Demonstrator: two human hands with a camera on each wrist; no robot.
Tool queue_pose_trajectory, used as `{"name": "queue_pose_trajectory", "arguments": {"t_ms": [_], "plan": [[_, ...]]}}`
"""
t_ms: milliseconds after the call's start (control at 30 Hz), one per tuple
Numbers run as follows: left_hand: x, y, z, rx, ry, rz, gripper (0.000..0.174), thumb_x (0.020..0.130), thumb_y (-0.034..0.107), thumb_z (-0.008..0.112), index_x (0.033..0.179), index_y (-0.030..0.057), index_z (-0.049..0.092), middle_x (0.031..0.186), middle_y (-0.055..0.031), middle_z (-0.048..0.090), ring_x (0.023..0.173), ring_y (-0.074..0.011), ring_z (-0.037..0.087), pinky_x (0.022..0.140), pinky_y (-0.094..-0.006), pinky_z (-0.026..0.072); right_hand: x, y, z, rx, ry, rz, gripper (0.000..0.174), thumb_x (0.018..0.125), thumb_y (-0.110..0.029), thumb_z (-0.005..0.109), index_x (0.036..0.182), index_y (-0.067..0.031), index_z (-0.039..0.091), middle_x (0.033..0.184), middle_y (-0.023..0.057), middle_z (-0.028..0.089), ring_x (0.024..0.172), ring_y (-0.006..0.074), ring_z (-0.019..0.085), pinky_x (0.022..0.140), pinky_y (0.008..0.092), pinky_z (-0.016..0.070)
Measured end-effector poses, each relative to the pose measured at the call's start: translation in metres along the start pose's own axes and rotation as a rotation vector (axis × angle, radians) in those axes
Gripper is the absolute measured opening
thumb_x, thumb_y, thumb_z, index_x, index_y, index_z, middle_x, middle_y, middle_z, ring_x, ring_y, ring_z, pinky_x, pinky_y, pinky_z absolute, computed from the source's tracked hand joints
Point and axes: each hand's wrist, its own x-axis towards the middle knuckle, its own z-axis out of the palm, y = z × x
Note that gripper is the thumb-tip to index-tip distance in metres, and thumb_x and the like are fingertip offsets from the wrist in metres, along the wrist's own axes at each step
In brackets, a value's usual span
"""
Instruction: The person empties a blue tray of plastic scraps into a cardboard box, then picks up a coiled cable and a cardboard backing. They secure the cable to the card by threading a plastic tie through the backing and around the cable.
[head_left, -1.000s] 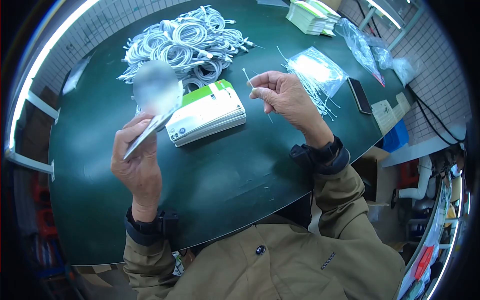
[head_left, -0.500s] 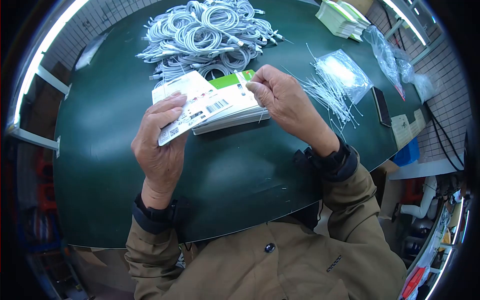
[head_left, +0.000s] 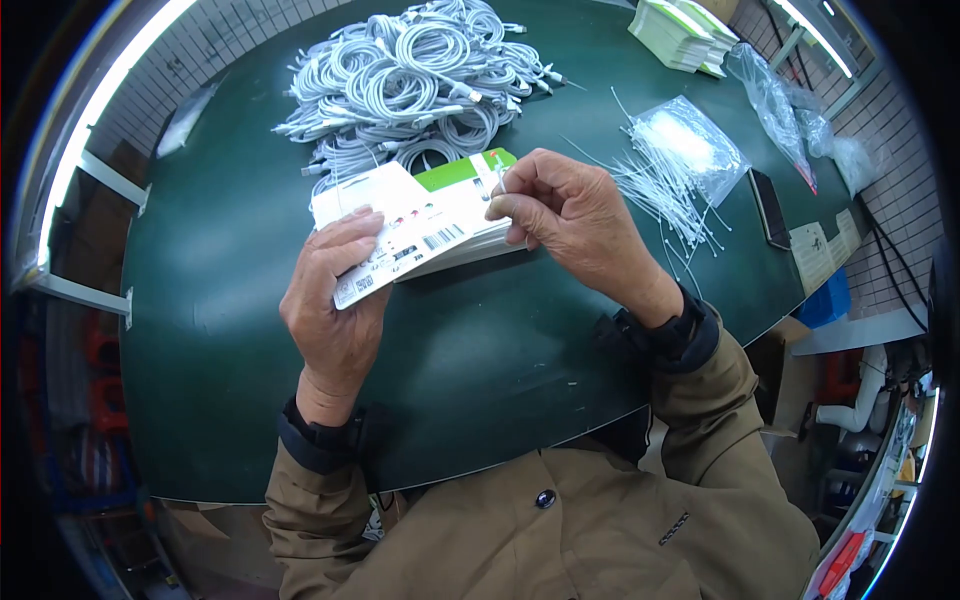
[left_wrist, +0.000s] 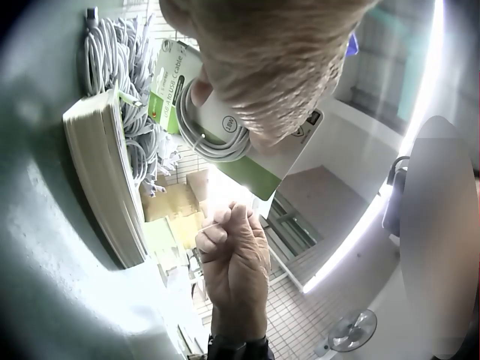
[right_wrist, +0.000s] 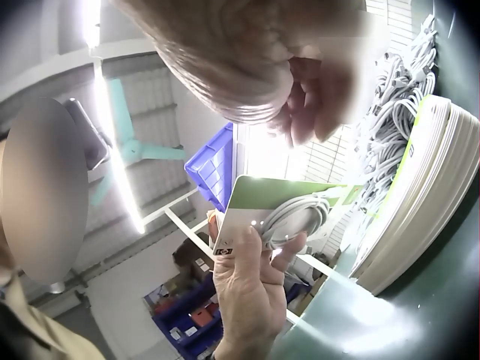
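A white and green packaging card (head_left: 405, 235), printed side up with a barcode, is gripped by my left hand (head_left: 335, 275) along its lower left end. Both wrist views show a coiled grey cable (right_wrist: 281, 219) against the card's other face, with left fingers over card and coil. My right hand (head_left: 580, 210) pinches thumb to forefinger at the card's right end, on a thin white cable tie mostly hidden by the fingertips. Behind and below the held card lies a thick stack of similar cards (head_left: 462, 175), green edge showing.
Coiled grey cables (head_left: 410, 85) form a large heap at the back. Loose white cable ties (head_left: 665, 195) spill beside a clear plastic bag (head_left: 695, 135) to the right, near a phone (head_left: 769, 208). More cards (head_left: 680, 38) stand stacked at the far right.
My left hand has tilted the card from nearly edge-on to flat and moved it right, over the stack. The right hand has brought the cable tie to the card's right end.
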Motion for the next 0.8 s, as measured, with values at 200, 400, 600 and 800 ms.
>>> {"name": "queue_pose_trajectory", "arguments": {"t_ms": [200,400,600,800], "plan": [[0.002,0.002,0.000,-0.014,0.013,0.008,0.027,0.086,0.009,0.087,0.099,0.0026,0.064,0.111,-0.0177,0.077,0.111,-0.0356,0.075,0.098,-0.0440,0.0578,0.003,0.003,-0.001,-0.354,0.166,-0.198,0.013,0.104,-0.009,0.065,0.101,0.0025,0.061,0.079,0.0174,0.067,0.067,0.0296,0.066,0.064,0.0388,0.0525],[0.002,0.005,0.001,0.017,0.002,0.041,0.029,0.085,0.012,0.088,0.098,0.0036,0.064,0.109,-0.0165,0.078,0.110,-0.0358,0.075,0.097,-0.0436,0.0585,0.002,0.006,-0.001,-0.522,0.198,-0.421,0.008,0.104,-0.005,0.064,0.104,0.0032,0.066,0.090,0.0120,0.068,0.075,0.0184,0.067,0.068,0.0303,0.0531],[0.003,0.003,0.000,0.049,-0.016,0.121,0.031,0.084,0.018,0.088,0.096,0.0028,0.064,0.105,-0.0158,0.078,0.105,-0.0366,0.076,0.092,-0.0429,0.0600,-0.005,-0.008,0.008,0.079,0.217,-0.432,0.012,0.098,0.005,0.069,0.109,0.0043,0.072,0.104,0.0119,0.072,0.085,0.0170,0.075,0.069,0.0276,0.0609],[0.001,0.004,0.001,0.046,-0.067,0.177,0.028,0.085,0.013,0.087,0.092,0.0043,0.062,0.105,-0.0175,0.080,0.108,-0.0369,0.077,0.094,-0.0436,0.0594,-0.021,-0.020,0.020,0.216,0.136,-0.508,0.018,0.091,0.009,0.076,0.108,0.0089,0.072,0.103,0.0208,0.075,0.086,0.0194,0.075,0.070,0.0277,0.0635]]}}
